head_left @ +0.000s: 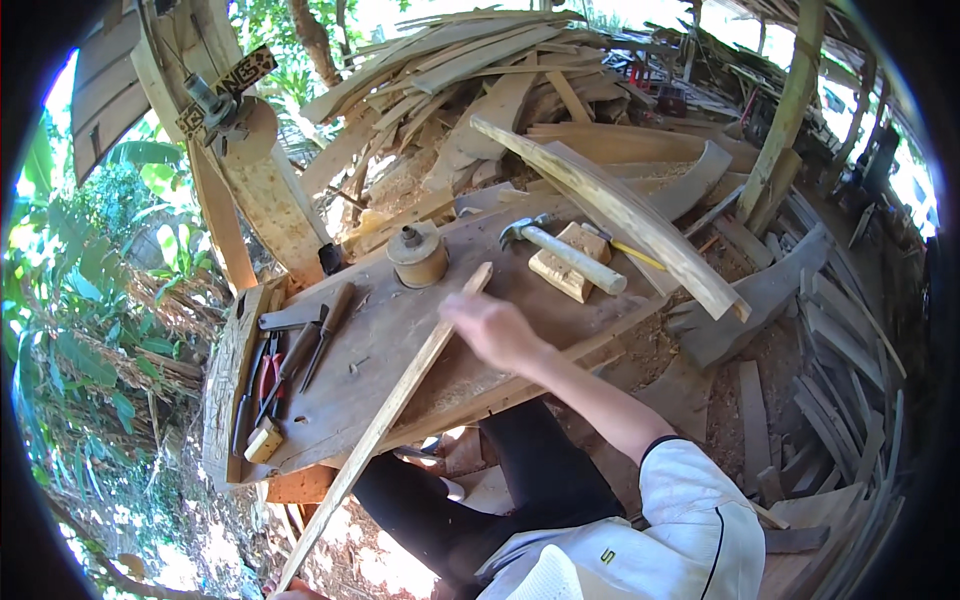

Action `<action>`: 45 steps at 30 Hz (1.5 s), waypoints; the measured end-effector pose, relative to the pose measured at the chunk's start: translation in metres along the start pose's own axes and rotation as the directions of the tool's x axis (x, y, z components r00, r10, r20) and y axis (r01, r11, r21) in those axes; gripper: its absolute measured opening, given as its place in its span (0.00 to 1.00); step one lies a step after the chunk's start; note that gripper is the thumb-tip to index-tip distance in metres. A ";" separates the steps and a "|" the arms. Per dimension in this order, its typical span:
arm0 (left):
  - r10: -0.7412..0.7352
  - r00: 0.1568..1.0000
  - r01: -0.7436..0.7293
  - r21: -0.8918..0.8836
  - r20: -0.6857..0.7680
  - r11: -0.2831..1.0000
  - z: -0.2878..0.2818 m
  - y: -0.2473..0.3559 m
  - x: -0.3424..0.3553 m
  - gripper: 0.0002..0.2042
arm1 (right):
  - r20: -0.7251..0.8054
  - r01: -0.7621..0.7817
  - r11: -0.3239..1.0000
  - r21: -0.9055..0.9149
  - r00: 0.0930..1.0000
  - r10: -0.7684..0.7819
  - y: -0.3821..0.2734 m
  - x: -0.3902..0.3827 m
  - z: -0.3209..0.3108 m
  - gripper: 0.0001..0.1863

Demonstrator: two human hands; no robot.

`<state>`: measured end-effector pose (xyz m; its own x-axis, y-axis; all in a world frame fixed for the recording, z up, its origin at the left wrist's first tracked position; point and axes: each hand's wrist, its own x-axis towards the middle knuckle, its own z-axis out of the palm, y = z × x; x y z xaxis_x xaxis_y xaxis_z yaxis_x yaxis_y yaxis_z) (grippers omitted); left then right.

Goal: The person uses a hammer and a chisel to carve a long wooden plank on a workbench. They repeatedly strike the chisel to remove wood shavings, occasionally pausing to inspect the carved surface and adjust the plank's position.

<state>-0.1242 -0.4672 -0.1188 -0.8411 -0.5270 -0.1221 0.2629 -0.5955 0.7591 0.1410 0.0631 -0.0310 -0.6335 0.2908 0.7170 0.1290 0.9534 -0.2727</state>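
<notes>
From my seat I watch the left hand [300, 593] at the very bottom edge, only a sliver in view; it sits at the near end of the long wooden strip [385, 420], but I cannot tell how its fingers are set; the strip's long axis climbs from lower left to upper right across the workbench plank [400, 330]; the right hand [490, 328] is at its far part, fingers curled and blurred, seemingly touching the strip from the right side, though whether they clasp it I cannot tell; beyond the fingers, apart from them, stand a round wooden pot [418, 255] and a hammer [565, 255] lying on a wooden block [560, 272]; chisels [310, 345] lie to the left.
</notes>
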 end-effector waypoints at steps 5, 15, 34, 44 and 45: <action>0.006 1.000 -0.006 0.002 0.030 1.000 0.004 -0.006 -0.005 0.47 | -0.118 0.001 0.997 -0.080 0.993 -0.011 -0.005 -0.011 0.015 0.11; 0.129 0.973 -0.125 -0.033 0.194 0.992 -0.023 0.027 0.006 0.52 | 0.140 0.055 0.994 0.091 0.988 -0.068 -0.032 -0.015 0.027 0.14; 0.761 0.647 -0.757 -0.154 -0.047 0.635 0.082 0.180 -0.098 0.52 | 0.256 0.142 0.691 0.709 0.861 -0.440 -0.220 0.053 -0.012 0.19; 0.610 0.593 -0.443 -0.419 0.526 0.792 0.217 0.219 -0.177 0.57 | -0.087 0.123 0.665 0.736 0.992 -0.087 -0.211 0.142 -0.107 0.09; 0.553 0.580 -0.372 -0.409 0.598 0.833 0.215 0.202 -0.169 0.52 | -0.169 0.112 0.659 0.744 0.985 0.024 -0.211 0.155 -0.124 0.10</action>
<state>-0.0309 -0.3678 0.1929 -0.6256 -0.2720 0.7312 0.7253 -0.5480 0.4168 0.1102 -0.0825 0.2177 -0.4921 0.3225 0.8086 -0.5531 0.6014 -0.5765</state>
